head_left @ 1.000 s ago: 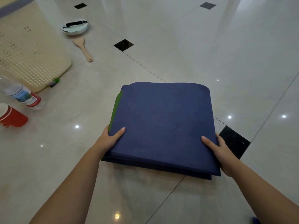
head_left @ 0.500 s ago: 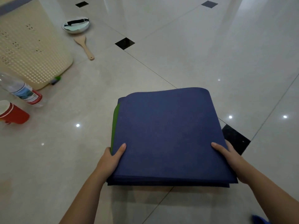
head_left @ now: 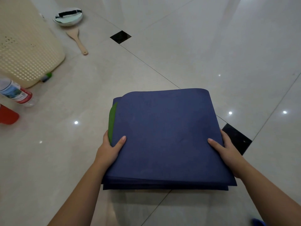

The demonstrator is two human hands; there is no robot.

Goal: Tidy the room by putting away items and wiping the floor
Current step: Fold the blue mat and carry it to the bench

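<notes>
You hold the folded blue mat [head_left: 166, 137] by its two sides over the tiled floor [head_left: 179, 51]. It seems lifted slightly, though the view doesn't settle that. Your left hand [head_left: 109, 147] and right hand [head_left: 228, 150] each grip an edge, thumb on top, fingers curled beneath. Well off to the left are a cream basket [head_left: 27, 46], a plastic bottle [head_left: 15, 93] and a red cup [head_left: 7, 115].
</notes>
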